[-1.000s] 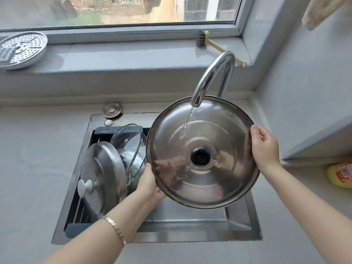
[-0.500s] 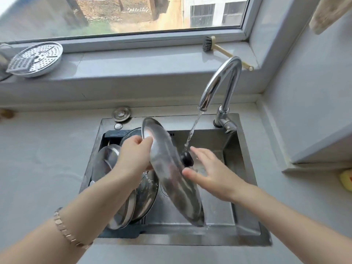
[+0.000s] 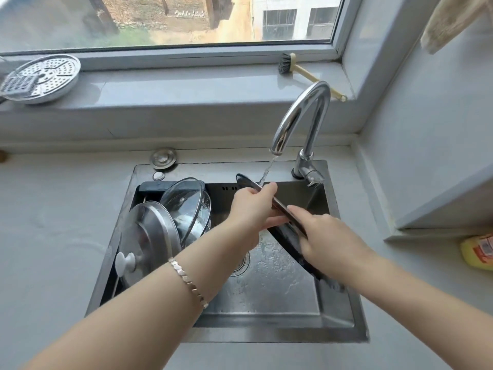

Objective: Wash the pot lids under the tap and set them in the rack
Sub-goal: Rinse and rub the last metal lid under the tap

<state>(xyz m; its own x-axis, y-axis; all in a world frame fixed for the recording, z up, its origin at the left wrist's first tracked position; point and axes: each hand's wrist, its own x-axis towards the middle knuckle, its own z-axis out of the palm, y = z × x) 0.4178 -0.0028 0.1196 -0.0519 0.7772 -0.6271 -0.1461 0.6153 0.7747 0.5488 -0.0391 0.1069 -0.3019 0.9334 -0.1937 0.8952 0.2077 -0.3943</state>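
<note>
A large steel pot lid (image 3: 286, 237) stands nearly edge-on over the sink, under the water running from the tap (image 3: 298, 116). My left hand (image 3: 252, 206) grips its upper rim, and my right hand (image 3: 324, 236) presses flat against its right face. Which side faces me is hard to tell. At the sink's left end a dark rack (image 3: 149, 186) holds a steel lid with a white knob (image 3: 145, 237) and a glass lid (image 3: 186, 204), both standing on edge.
The steel sink (image 3: 266, 305) is sunk into a grey counter. A perforated steamer plate (image 3: 40, 77) and a brush (image 3: 306, 72) lie on the window sill. A yellow bottle (image 3: 477, 252) sits at the right edge under a shelf. A sink plug (image 3: 163, 157) rests behind the basin.
The large lid has turned from facing me to nearly edge-on and sunk lower in the sink. My left hand moved to its top rim; my right hand went from the rim onto its face.
</note>
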